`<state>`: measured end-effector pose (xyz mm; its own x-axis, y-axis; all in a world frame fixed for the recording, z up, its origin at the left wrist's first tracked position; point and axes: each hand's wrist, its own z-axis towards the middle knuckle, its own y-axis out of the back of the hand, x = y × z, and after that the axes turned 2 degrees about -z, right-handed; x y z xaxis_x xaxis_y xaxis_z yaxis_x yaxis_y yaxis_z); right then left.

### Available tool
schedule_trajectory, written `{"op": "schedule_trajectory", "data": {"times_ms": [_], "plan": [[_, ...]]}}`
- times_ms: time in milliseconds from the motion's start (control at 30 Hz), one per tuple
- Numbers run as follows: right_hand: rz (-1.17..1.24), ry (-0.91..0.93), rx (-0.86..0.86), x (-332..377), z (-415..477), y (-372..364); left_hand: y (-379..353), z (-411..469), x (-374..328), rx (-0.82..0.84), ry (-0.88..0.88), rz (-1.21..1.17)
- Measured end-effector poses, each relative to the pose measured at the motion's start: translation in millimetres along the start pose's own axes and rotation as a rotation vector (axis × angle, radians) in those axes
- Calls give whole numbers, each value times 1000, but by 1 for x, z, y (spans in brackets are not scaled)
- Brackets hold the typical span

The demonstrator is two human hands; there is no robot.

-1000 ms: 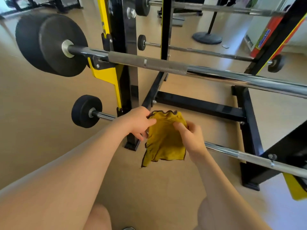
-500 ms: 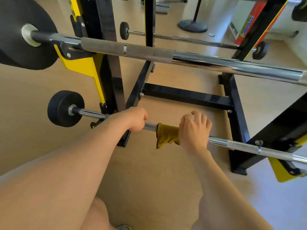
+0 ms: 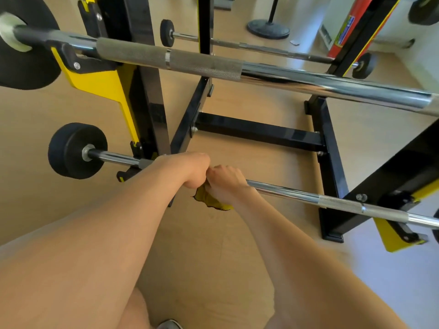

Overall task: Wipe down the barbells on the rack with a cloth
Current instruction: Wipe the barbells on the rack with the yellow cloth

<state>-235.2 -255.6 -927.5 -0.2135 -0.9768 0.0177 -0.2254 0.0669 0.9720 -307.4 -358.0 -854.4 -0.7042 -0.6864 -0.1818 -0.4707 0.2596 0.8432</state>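
The low barbell (image 3: pixel 297 193) lies across the black and yellow rack (image 3: pixel 147 108), with a small black plate (image 3: pixel 77 150) on its left end. My left hand (image 3: pixel 187 168) grips this bar just right of the rack upright. My right hand (image 3: pixel 225 184) grips the yellow cloth (image 3: pixel 210 201) wrapped round the same bar, touching my left hand. Only a fold of the cloth shows below my right hand. A thicker barbell (image 3: pixel 213 65) with knurled sections rests higher on the rack, a big black plate (image 3: pixel 23 51) on its left end.
A third barbell (image 3: pixel 256 46) sits on the far side of the rack. A black crossbar (image 3: pixel 259 132) joins the rack's feet on the wooden floor. A round stand base (image 3: pixel 268 28) and a red and yellow object (image 3: pixel 344 27) are at the back right.
A second ago both hands held the cloth spread out above the low bar. The cloth then went round the bar, and my right hand has slid it left until it meets my left hand.
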Motion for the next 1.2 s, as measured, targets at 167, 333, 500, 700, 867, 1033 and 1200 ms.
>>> {"op": "schedule_trajectory", "data": {"times_ms": [167, 333, 500, 700, 867, 1033, 1200], "plan": [[90, -139, 120, -107, -67, -4, 3, 12, -27, 5, -85, -5], [47, -454, 99, -180, -145, -1, 4, 16, -50, 19, -149, 42], [32, -248, 99, -98, -80, -1, 5, 16, -67, -10, -151, 23], [57, 27, 11, -44, -38, 2, 8, 13, -78, -116, -73, 187], [35, -158, 0, -175, -120, -19, 11, 13, -61, -62, -90, 174], [-16, -250, -15, -185, -125, -29, 11, 12, -23, 12, -77, 63], [-16, -82, -104, -92, -73, -17, 11, 8, 2, -4, 8, 25]]}}
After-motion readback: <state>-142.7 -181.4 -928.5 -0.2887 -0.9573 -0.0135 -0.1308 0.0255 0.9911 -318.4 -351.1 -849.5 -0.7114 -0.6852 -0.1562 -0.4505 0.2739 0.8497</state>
